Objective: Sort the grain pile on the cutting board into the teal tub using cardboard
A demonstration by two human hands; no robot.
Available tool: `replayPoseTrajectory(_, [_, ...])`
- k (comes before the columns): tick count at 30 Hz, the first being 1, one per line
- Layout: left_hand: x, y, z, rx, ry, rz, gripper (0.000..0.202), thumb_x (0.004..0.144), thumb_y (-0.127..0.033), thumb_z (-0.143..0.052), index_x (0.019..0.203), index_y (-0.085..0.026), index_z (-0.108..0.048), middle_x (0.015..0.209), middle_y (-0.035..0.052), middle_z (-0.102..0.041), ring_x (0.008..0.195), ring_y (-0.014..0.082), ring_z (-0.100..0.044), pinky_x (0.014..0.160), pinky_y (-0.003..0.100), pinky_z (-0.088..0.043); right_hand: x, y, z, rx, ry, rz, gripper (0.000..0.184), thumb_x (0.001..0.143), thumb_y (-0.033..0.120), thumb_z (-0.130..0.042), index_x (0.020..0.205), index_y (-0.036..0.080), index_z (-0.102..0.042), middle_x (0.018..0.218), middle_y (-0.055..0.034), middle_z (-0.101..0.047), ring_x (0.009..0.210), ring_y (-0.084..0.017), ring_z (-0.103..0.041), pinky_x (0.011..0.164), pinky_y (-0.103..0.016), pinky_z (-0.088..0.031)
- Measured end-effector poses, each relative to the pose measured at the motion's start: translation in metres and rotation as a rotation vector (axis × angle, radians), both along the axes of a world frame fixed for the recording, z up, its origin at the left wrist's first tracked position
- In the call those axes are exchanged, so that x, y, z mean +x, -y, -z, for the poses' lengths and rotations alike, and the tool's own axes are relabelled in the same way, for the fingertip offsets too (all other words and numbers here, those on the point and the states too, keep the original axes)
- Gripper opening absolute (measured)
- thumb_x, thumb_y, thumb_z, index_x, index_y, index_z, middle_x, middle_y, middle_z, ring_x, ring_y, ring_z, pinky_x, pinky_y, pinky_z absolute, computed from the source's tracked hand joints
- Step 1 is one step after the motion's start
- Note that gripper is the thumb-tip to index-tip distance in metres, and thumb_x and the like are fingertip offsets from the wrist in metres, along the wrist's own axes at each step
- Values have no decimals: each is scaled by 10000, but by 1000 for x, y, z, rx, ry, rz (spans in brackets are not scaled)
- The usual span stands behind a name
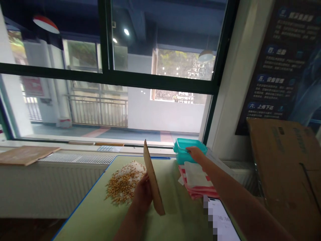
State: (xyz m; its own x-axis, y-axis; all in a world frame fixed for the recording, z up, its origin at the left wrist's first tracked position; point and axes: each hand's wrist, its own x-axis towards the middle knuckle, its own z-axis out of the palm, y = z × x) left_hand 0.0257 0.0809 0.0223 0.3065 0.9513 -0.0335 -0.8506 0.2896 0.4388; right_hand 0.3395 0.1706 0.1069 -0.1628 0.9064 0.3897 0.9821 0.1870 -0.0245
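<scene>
My left hand (143, 194) is closed around a piece of cardboard (153, 182), which stands on edge, tilted, over the green tabletop (173, 214). Just left of it lies a heap of yellowish beans (122, 184), with white grains (134, 166) mixed in and piled at its far side. My right arm reaches to the back right, where my right hand (195, 153) pinches the near rim of a turquoise plastic box (180, 147). What the box holds cannot be seen. Red-and-white folded cloths (192, 190), with a pale cloth (197, 175) on top, lie in front of the box.
A phone (223, 219) with a timer on its screen lies at the near right. Behind the table are a radiator (75, 158) and a window sill. A flat brown board (25, 154) rests at the left. A big cardboard box (286, 167) stands at the right.
</scene>
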Motion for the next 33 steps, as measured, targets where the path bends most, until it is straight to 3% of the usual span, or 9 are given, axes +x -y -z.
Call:
replayPoseTrajectory(8, [-1,8,-11,20,5,18,203,739,-53,-509,847,-155,-649,644,20,-673,456,128,-579,468,249,-485,-1,-9,6,37,5,-17,316,855,145,-435,1057,152,-677,969,-98,-686,921,-209,-603,821,-287,-415])
replayPoseTrajectory(15, [0,11,-16,49,-50,60,201,730,-46,-512,841,-152,-642,602,14,-653,480,133,-596,478,242,-500,-9,-7,1,39,28,-15,276,840,123,-467,995,162,-692,911,-70,-675,835,-160,-596,749,-232,-399])
replayPoseTrajectory(20, [0,8,-9,71,-47,52,182,715,-58,-537,829,-169,-625,608,0,-658,466,140,-600,483,258,-519,-11,-5,-7,45,37,-23,327,873,145,-395,1026,95,-679,904,-74,-657,838,-128,-584,768,-212,-377])
replayPoseTrajectory(24, [-1,3,0,92,-55,35,187,722,-67,-549,860,-172,-621,654,8,-677,485,156,-616,498,285,-538,-8,-5,-13,25,64,-19,278,833,126,-480,1008,143,-696,906,-80,-678,835,-160,-594,760,-235,-397])
replayPoseTrajectory(29, [0,-1,8,101,-47,51,267,727,-67,-567,970,-162,-621,831,54,-715,691,187,-675,611,288,-553,-4,-5,-22,41,72,3,307,850,147,-470,1071,183,-681,960,-79,-683,895,-187,-604,799,-255,-412])
replayPoseTrajectory(33, [1,-1,9,102,-38,54,268,733,-77,-576,986,-151,-623,844,64,-719,707,193,-676,634,302,-554,-6,-4,-39,103,66,40,334,865,160,-451,1135,160,-647,1037,-105,-670,943,-208,-602,831,-287,-418])
